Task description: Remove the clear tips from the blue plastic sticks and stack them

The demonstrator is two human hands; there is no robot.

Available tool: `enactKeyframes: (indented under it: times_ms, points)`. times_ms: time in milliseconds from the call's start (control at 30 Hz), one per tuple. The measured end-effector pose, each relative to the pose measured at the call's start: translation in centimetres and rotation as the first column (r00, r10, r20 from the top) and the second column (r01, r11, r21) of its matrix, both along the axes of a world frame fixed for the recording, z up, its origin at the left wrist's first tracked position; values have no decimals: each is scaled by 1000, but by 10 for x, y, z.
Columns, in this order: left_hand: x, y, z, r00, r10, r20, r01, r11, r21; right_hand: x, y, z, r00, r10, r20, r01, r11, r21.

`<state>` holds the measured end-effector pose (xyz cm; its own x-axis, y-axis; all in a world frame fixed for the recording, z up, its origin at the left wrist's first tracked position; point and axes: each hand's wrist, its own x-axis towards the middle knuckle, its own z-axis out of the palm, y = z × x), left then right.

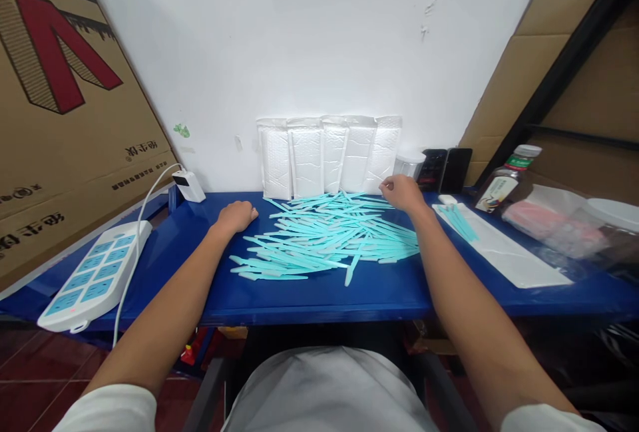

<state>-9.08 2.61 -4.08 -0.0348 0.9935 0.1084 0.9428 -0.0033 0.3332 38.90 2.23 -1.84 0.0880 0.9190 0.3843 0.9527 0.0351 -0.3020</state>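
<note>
A wide pile of turquoise eyebrow razors (319, 232) with pale blade covers lies spread on the blue table (319, 302). My left hand (238, 216) rests on the tabletop at the pile's left edge, its fingers curled in, with nothing seen in it. At the pile's far right, my right hand (401, 191) has thumb and fingers pinched together. Its fingertips are at the lower corner of the rightmost white bubble mailer (383, 152); what they hold, if anything, is too small to make out. Several such mailers stand in a row, leaning on the wall.
On the right, more turquoise razors (459, 221) lie on a flat white mailer (504, 249). Beyond are a clear jar (409, 164), dark phones (455, 169) and a bottle (504, 179). A power strip (97, 275), cable and white charger (188, 186) occupy the left.
</note>
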Motion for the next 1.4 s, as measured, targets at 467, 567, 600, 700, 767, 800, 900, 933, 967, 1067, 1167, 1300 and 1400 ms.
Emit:
enactKeyframes:
  times_ms: [467,567,600,700,767,800,900,933,967,1067,1167,1300,1400]
  points:
    - [26,-8,6,665,-156,730,127,987,96,0,1,0,999,21,-26,-21,1000,-7]
    - [40,-14,-3,887,-224,404,139,963,230,-1,2,-1,1000,14,-23,-14,1000,-10]
    - [45,-16,-5,921,-237,309,171,959,225,-1,2,-1,1000,13,-22,-13,1000,-8]
    - [53,-19,-6,972,-222,72,208,964,164,-1,2,-2,1000,11,-29,-12,1000,-1]
    - [54,-20,-4,981,-193,16,189,972,137,-1,2,-2,1000,7,-26,-7,1000,-2]
    - [53,-20,-3,983,-184,5,182,975,124,-1,2,-2,1000,6,-23,-6,1000,-4]
    - [47,-17,-1,985,-172,20,169,982,82,-1,1,-1,1000,12,-11,-12,1000,-3]
    - [44,-16,-1,984,-172,35,170,983,63,-1,1,0,1000,14,-7,-14,1000,0]
    - [42,-15,-1,983,-173,52,171,984,46,-2,1,0,1000,15,-3,-15,1000,2]
    - [34,-11,-2,981,-178,79,176,984,36,-2,1,1,1000,8,-1,-8,1000,1]
    - [26,-9,1,984,-172,45,167,982,87,-1,1,1,1000,5,-10,-5,1000,-6]
    - [16,-13,11,970,-237,49,231,967,103,-1,0,1,1000,12,-26,-12,1000,-12]
    - [13,-17,16,938,-333,95,328,943,63,1,-1,3,998,1,-65,-1,1000,-3]
